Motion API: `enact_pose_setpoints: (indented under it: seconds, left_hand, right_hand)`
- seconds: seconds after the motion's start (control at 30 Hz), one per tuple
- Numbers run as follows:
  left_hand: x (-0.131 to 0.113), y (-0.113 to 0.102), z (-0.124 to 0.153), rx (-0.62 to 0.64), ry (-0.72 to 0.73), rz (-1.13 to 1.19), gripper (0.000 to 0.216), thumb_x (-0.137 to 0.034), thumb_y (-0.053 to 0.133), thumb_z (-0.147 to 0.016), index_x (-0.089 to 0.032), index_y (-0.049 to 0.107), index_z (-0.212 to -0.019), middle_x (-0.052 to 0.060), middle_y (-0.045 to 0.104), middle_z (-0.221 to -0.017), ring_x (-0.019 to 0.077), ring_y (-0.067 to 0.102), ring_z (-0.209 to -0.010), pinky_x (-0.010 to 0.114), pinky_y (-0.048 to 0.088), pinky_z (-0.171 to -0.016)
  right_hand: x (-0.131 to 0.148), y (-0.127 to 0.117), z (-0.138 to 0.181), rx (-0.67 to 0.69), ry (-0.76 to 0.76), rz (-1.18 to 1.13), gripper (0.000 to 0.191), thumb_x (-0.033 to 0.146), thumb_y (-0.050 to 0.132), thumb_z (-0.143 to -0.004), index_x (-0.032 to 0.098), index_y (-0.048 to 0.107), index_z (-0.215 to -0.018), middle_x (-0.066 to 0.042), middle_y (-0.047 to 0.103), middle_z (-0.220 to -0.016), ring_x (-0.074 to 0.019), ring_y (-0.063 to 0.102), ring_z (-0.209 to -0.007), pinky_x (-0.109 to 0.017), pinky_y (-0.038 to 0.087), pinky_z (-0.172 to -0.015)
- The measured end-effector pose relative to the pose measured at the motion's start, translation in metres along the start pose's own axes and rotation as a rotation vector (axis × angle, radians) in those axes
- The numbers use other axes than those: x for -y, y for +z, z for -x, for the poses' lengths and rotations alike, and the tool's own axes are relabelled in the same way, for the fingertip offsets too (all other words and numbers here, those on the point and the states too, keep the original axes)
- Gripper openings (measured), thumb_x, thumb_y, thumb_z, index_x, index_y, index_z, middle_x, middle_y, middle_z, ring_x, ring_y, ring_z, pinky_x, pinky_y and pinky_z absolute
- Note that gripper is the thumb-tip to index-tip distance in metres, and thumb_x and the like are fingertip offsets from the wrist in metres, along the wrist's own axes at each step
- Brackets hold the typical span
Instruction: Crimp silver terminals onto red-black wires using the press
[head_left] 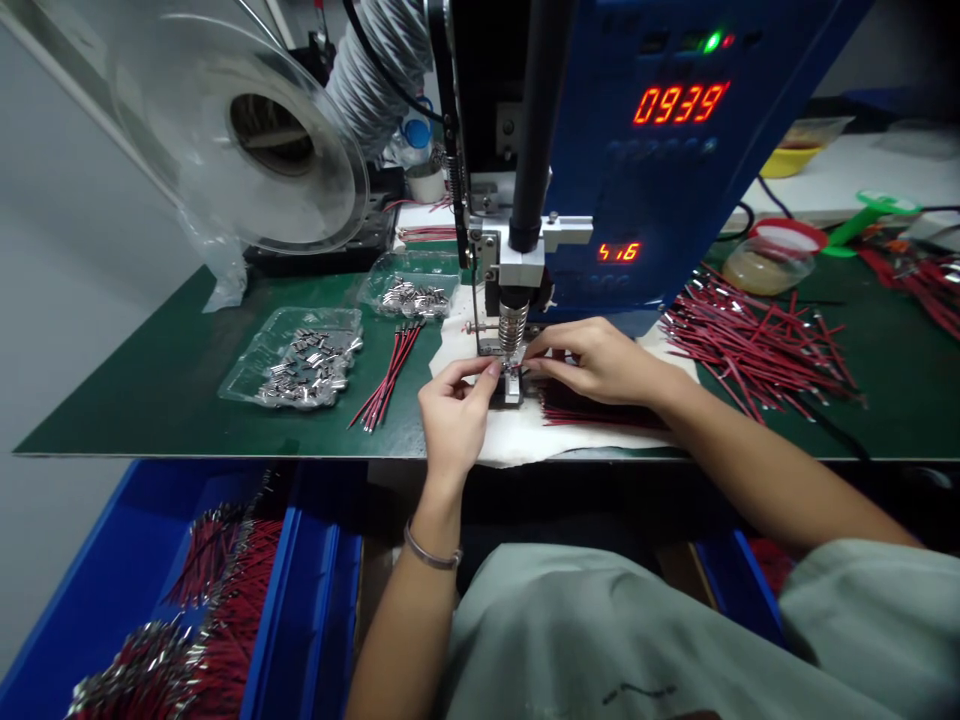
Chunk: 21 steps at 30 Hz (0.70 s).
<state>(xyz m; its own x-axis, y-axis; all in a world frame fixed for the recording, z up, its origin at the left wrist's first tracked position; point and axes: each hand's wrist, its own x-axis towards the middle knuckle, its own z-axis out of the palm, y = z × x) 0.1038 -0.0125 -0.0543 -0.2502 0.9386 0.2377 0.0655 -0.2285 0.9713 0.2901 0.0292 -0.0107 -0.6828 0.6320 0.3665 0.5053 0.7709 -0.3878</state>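
Note:
Both hands meet at the small metal fixture beneath the spring-loaded head of a blue machine. On the fixture's left side, my left hand pinches with thumb and forefinger; whatever sits between them is too small to name. From the right, my right hand has its thumb and fingertips pinched close to the head, and what they hold is hidden. Under my right hand, a row of red and black wires lies on white paper.
Left of the fixture are two clear trays of small metal parts and a small wire bundle. A large wire pile lies to the right. A blue bin of wires stands below left. A clear reel hangs upper left.

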Motion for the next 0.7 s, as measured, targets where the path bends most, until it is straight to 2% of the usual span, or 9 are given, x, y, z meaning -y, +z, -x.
enact_pose_setpoints:
  seconds: [0.13, 0.37, 0.7]
  left_hand:
    - [0.001, 0.000, 0.000, 0.003, -0.001, 0.004, 0.019, -0.031, 0.071, -0.073, -0.014, 0.074, -0.083, 0.005, 0.070, -0.078, 0.0126, 0.059, -0.062, 0.021, 0.043, -0.055]
    - [0.002, 0.001, -0.001, 0.014, 0.012, 0.028, 0.018, -0.029, 0.071, -0.074, -0.014, 0.073, -0.084, 0.006, 0.071, -0.080, 0.0142, 0.063, -0.071, 0.022, 0.048, -0.064]
    - [0.001, 0.004, -0.003, -0.034, -0.087, 0.139, 0.024, -0.030, 0.078, -0.065, -0.012, 0.068, -0.077, 0.006, 0.070, -0.075, 0.0154, 0.066, -0.070, 0.023, 0.050, -0.065]
  right_hand:
    - [0.002, 0.003, -0.001, 0.029, 0.047, 0.048, 0.021, 0.027, 0.050, -0.092, 0.016, 0.066, -0.099, -0.006, 0.070, -0.092, -0.0164, 0.064, -0.081, -0.024, 0.042, -0.072]
    - [0.005, 0.007, -0.001, -0.025, 0.093, 0.046, 0.020, 0.028, 0.052, -0.090, 0.015, 0.067, -0.095, -0.007, 0.071, -0.091, -0.0149, 0.063, -0.074, -0.023, 0.040, -0.067]
    - [0.012, 0.007, 0.000, -0.090, 0.124, 0.002, 0.019, 0.027, 0.055, -0.088, 0.013, 0.069, -0.088, -0.006, 0.071, -0.081, -0.0131, 0.061, -0.064, -0.023, 0.039, -0.062]
